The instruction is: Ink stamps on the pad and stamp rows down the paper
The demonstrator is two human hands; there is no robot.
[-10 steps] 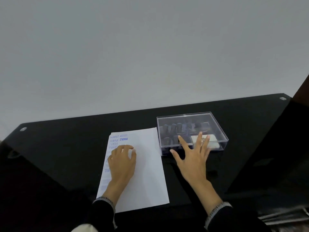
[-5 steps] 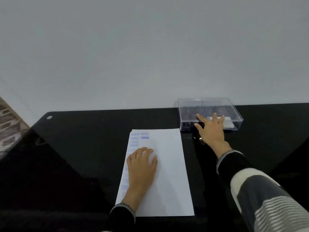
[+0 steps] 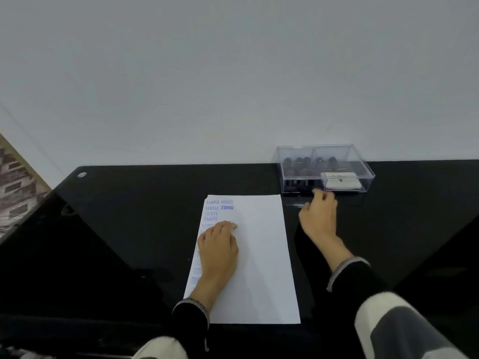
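A white sheet of paper (image 3: 259, 255) lies on the black table (image 3: 129, 216), with blue stamped words in rows down its left side. My left hand (image 3: 219, 248) rests flat on the paper's left half and covers some of the prints. A closed clear plastic box (image 3: 363, 174) stands at the table's far edge, right of the paper. Inside it are several dark stamps (image 3: 300, 164) and a white ink pad case (image 3: 340, 181). My right hand (image 3: 318, 216) hovers just in front of the box with loosely curled fingers, holding nothing.
A plain white wall rises directly behind the table. The table's left corner, with a metal stud (image 3: 82, 174), is angled, and patterned floor (image 3: 15, 182) shows beyond it. The glossy top reflects my arms.
The box has gone from beside the paper's top to the table's far edge. My right hand has come off its front and its fingers have curled. My left hand stays on the paper.
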